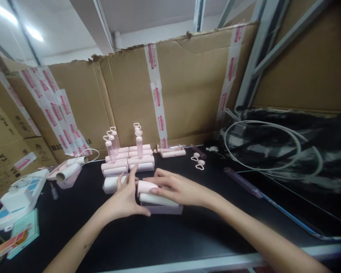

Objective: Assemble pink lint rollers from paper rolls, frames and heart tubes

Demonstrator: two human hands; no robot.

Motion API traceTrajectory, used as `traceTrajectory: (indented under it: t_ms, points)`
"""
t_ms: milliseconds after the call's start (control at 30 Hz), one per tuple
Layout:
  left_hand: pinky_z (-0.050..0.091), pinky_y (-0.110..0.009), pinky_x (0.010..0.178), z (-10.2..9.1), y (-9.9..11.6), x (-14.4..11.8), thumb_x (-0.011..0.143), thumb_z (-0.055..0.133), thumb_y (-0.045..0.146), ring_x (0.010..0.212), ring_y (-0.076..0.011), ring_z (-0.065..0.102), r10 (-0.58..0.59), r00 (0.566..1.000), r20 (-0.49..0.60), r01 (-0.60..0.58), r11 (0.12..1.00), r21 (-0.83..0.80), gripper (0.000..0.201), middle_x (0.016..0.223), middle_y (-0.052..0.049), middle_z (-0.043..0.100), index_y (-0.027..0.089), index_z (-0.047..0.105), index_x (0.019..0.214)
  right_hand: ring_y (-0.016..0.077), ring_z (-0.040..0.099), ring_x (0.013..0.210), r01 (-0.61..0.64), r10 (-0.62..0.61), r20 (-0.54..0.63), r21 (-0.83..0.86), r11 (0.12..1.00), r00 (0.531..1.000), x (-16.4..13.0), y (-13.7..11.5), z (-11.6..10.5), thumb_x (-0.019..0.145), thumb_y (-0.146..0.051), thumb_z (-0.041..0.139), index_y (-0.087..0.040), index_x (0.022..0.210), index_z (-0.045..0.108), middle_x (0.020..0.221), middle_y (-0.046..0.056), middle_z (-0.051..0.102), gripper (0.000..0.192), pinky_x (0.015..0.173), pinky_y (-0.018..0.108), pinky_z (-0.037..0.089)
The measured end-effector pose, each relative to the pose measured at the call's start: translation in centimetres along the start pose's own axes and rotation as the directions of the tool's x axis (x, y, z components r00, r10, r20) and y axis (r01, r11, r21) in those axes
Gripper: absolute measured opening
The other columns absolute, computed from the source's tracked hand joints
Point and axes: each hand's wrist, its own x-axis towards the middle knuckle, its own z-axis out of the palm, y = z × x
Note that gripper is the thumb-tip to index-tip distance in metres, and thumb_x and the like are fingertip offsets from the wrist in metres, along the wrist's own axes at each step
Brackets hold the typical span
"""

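My right hand [176,186] grips a pink-and-white roller unit [160,199] from above, with its thumb along the front. The unit has a pink rounded top, a white roll and a translucent tray-like base resting on the black table. My left hand [127,199] is at the unit's left end, thumb and fingers spread apart; whether it touches the unit I cannot tell. Behind the left fingers sits another white roll [113,184]. Just beyond stand rows of similar pink units [142,162], some topped with clear pink tubes [139,147] with heart-shaped rings.
Loose heart-ring pieces [199,165] and a pink holder [173,152] lie at the back. A power strip [28,195] and white tubes [69,171] are on the left. A coiled white hose [261,123] and a long wand [244,183] occupy the right. Cardboard [193,87] walls the back.
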Motion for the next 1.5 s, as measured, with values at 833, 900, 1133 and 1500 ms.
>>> traceTrajectory:
  t_ms: [833,900,1133,1500]
  points:
    - [0.027,-0.049,0.100,-1.2,0.5,-1.0,0.067,0.067,0.031,0.107,-0.0287,0.044,0.121,0.961,0.250,-0.120,0.993,-0.017,0.071,0.111,-0.003,0.054,0.038,0.040,0.132,0.0224,0.058,0.096,-0.778,0.616,-0.502,-0.217,0.589,0.607,0.7,11.6,-8.2,0.092,-0.030,0.045,-0.010,0.099,0.063,0.105,0.014,0.060,0.027,0.084,0.039,0.046]
    - [0.021,-0.053,0.103,-1.1,0.4,-1.1,0.066,0.069,0.031,0.113,-0.0312,0.041,0.103,0.968,0.229,-0.108,0.994,0.009,0.072,0.117,-0.003,0.054,0.038,0.040,0.132,0.0192,0.058,0.095,-0.858,0.715,-0.480,-0.210,0.469,0.508,0.0,14.2,-9.0,0.089,-0.031,0.052,-0.014,0.109,0.057,0.110,0.009,0.058,0.027,0.081,0.039,0.049]
    - [0.024,-0.049,0.105,-0.3,1.0,-1.0,0.061,0.072,0.049,0.126,-0.0309,0.031,0.229,0.971,0.075,-0.229,0.973,0.004,0.090,0.139,-0.007,0.039,0.031,0.030,0.139,0.0189,0.059,0.093,-0.918,0.814,-0.431,-0.250,0.308,0.390,-2.2,17.6,-8.2,0.088,-0.032,0.054,-0.013,0.110,0.056,0.109,0.008,0.058,0.029,0.079,0.038,0.050]
    - [0.039,-0.036,0.095,2.1,1.3,-0.7,0.082,0.055,0.042,0.104,-0.0227,0.053,0.254,0.966,0.047,-0.252,0.967,-0.044,0.042,0.115,-0.006,0.059,0.022,0.053,0.120,0.0192,0.060,0.090,-0.881,0.820,-0.349,-0.317,0.352,0.453,-3.2,18.0,-6.9,0.085,-0.040,0.055,-0.012,0.101,0.060,0.102,0.009,0.063,0.033,0.079,0.037,0.048]
